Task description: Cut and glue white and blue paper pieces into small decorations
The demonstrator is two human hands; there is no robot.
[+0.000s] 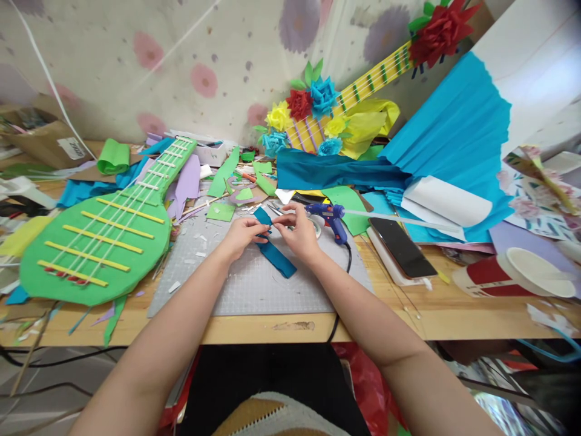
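Note:
A dark blue strip of crepe paper [276, 259] runs slantwise over the grey cutting mat [218, 297]. Both hands meet at its upper part. My left hand [245, 237] pinches the strip from the left side, fingertips closed on it. From the right, my right hand [297, 231] has its thumb and forefinger on the same spot, bent together around the paper. Just beyond the right hand lies a blue hot glue gun [330, 217] with a long glue stick in it. A roll of tape and scissors are partly hidden behind that hand.
At left lies a green paper lute [97, 242] with white strings. A yellow paper guitar [308, 130] with paper flowers leans on the wall. Blue crepe paper [454, 139], a phone [402, 247] and a paper cup [490, 274] are at right. Green scraps [221, 212] litter the mat's back.

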